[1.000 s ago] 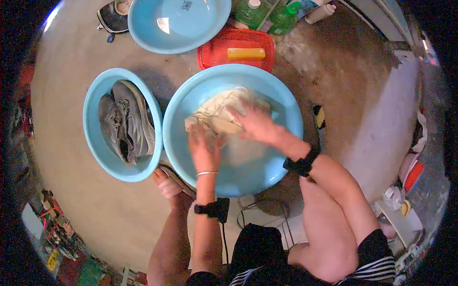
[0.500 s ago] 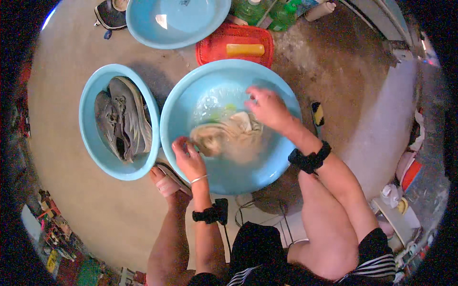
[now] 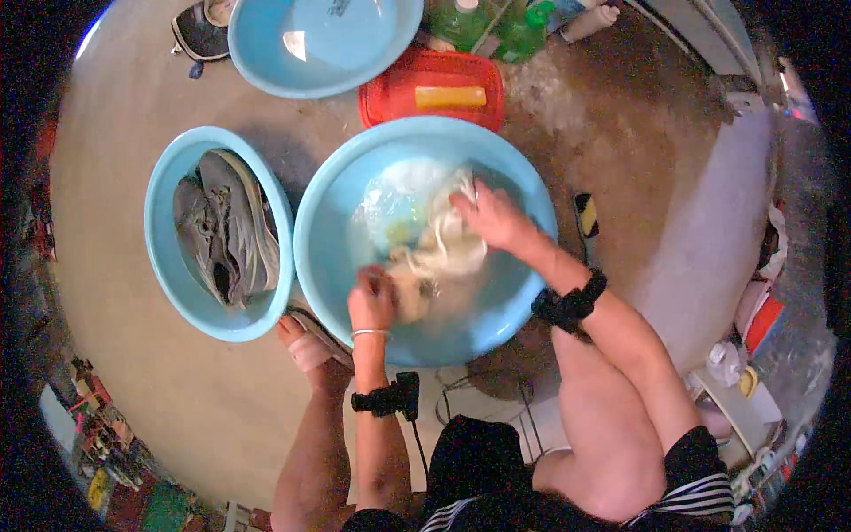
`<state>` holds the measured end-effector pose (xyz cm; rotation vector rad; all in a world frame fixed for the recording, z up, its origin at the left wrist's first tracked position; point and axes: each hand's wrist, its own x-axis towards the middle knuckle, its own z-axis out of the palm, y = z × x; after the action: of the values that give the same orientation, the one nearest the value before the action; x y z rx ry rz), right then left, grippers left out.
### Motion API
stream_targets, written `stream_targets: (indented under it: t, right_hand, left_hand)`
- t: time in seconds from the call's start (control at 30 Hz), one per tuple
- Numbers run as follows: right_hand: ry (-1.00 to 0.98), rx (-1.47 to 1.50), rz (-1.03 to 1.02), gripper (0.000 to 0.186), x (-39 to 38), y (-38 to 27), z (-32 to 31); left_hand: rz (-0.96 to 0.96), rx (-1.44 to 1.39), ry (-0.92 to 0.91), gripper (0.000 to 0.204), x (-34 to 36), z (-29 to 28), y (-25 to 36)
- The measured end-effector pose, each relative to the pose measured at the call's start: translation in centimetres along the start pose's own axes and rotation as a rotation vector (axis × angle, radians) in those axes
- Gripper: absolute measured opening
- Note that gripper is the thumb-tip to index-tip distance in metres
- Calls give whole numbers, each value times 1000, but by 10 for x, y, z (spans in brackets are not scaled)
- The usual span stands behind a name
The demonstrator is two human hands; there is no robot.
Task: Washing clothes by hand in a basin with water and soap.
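Observation:
A round light-blue basin holds sudsy water. In it lies a wet cream fabric item, rumpled and partly blurred, with pale cord-like strips across it; its exact kind I cannot make out. My right hand grips the item's upper right end, fingers bent over it. At the lower left end, my left hand is closed on the fabric, its fingertips partly hidden. White foam floats at the far side of the water, near a yellow-green patch.
A smaller blue basin with a pair of grey shoes stands at the left. Beyond are a red lid or box bearing a yellow bar, another blue basin and green bottles. A brush lies at the right.
Both hands, hovering apart from the fabric before, have come onto it. The right one has drawn its end up and away from me; the left has moved right to the near end.

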<state>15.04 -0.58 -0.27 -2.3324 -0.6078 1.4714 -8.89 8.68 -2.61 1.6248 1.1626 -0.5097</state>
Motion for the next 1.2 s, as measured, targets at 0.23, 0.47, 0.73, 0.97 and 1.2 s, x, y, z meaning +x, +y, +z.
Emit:
stream_targets:
  t: [0.23,0.47,0.73,0.97,1.2]
  right_hand:
    - [351,-730,-514,76,-7,-7,46]
    - [208,-130,-612,12,2,8,67]
    - [375,69,-921,21,-74,-31,44]
    - [375,293,-612,34,-71,-40,43]
    - [166,316,-380,31,-39,-31,44]
  left_hand:
    - [457,251,532,68,19,35,-15]
    - [-49,-1508,87,52,2,72,33]
    - [125,-1613,62,46,-7,43,70]
    - [289,-863,626,22,-20,38,105]
    - [169,-630,589,22,-35,31,101]
